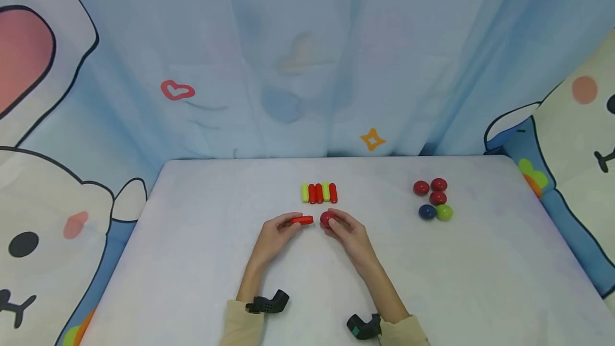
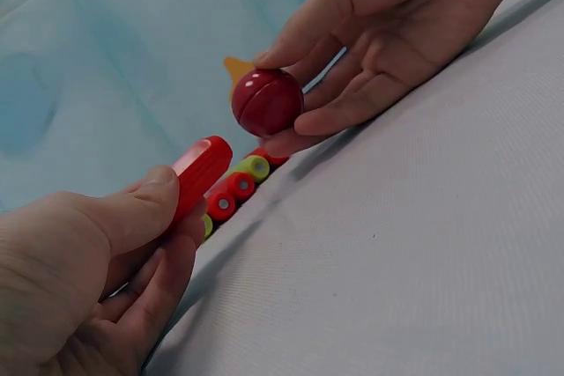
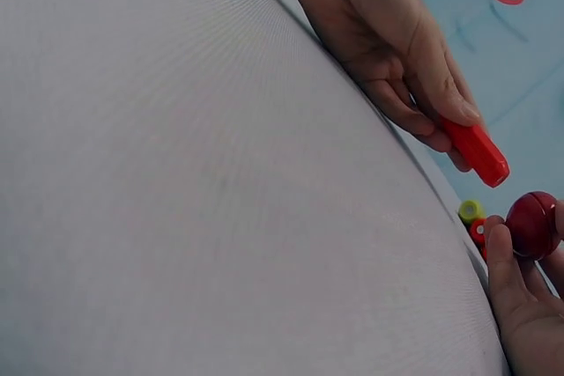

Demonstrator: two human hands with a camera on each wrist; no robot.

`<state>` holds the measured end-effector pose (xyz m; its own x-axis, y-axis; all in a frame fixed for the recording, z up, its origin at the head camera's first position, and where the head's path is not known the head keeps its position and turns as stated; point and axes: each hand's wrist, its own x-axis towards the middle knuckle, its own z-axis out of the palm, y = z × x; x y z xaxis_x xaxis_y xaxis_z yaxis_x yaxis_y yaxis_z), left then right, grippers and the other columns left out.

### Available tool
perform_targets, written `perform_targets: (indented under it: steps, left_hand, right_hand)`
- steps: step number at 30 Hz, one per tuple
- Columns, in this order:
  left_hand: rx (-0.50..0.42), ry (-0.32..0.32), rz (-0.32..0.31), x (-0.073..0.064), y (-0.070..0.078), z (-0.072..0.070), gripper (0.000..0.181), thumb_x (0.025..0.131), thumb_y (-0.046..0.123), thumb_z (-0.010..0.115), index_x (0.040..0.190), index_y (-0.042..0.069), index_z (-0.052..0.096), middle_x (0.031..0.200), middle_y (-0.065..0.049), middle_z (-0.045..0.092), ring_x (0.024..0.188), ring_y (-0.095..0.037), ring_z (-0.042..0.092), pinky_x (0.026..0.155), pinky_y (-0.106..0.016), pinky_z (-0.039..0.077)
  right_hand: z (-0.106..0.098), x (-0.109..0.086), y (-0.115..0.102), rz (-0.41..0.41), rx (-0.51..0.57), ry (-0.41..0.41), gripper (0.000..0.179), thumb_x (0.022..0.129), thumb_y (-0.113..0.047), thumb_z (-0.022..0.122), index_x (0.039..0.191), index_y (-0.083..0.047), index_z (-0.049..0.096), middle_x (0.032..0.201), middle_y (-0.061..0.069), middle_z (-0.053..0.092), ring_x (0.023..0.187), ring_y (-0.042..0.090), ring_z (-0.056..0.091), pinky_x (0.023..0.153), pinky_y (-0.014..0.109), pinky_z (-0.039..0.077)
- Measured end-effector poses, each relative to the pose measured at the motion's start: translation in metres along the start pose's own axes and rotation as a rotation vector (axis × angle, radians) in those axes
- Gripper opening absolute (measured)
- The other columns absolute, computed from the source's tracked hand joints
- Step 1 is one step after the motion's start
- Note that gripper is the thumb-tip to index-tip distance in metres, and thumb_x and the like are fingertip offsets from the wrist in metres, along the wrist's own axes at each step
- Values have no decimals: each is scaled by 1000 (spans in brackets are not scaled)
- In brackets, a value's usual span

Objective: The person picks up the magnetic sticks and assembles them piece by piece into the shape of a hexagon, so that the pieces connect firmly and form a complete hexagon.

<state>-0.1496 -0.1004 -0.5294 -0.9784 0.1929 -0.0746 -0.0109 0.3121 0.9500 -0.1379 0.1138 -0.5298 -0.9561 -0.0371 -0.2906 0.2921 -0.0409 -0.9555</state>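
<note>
Near the middle of the table, my left hand (image 1: 274, 236) pinches a short red rod (image 1: 304, 220) between thumb and fingers. The rod points right, towards a dark red ball (image 1: 325, 218) that my right hand (image 1: 352, 236) holds by its fingertips. A small gap separates rod and ball. In the left wrist view, the ball (image 2: 268, 105) shows a seam around it, and the rod (image 2: 203, 172) has ridged sides. The right wrist view also shows the rod (image 3: 478, 154) apart from the ball (image 3: 532, 225).
Just beyond the hands lies a row of several red and yellow-green rods (image 1: 319, 193), with grey spots on their ends. To the right sit three red balls (image 1: 438, 198), a blue ball (image 1: 427, 212) and a green ball (image 1: 444, 212). A printed blue curtain (image 1: 288, 111) hangs behind the white table (image 1: 192, 260).
</note>
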Motion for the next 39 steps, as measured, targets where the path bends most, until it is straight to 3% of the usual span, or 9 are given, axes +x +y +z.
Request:
perform_targets:
  steps: [11,17,22,39]
  left_hand:
    - [28,-27,12,-2,-1,0,35,91,38,66,121,22,68,118,-4,69,96,-13,64,86,-20,52]
    - [59,-26,11,-7,-4,-1,33,91,39,66,121,24,68,118,-2,69,99,-15,65,90,-27,54]
    - [78,-50,-10,-11,-8,-2,32,91,37,66,121,26,68,119,1,68,99,-13,65,89,-22,54]
    - [85,-43,39,-3,-1,2,33,89,40,68,119,25,67,114,1,68,94,-13,63,83,-18,52]
  right_hand:
    - [2,-5,0,-82,-163,6,47,91,-25,68,134,-13,53,136,12,56,121,28,59,88,30,56]
    - [6,-5,5,-85,-148,-33,46,92,-26,67,134,-12,54,136,13,57,117,26,63,87,27,56]
    - [7,-8,8,-80,-138,-56,44,92,-25,66,133,-11,55,133,14,59,113,25,65,85,26,57]
    - [2,-6,0,-92,-160,-20,42,92,-26,66,130,-12,54,126,13,65,106,22,69,84,25,57]
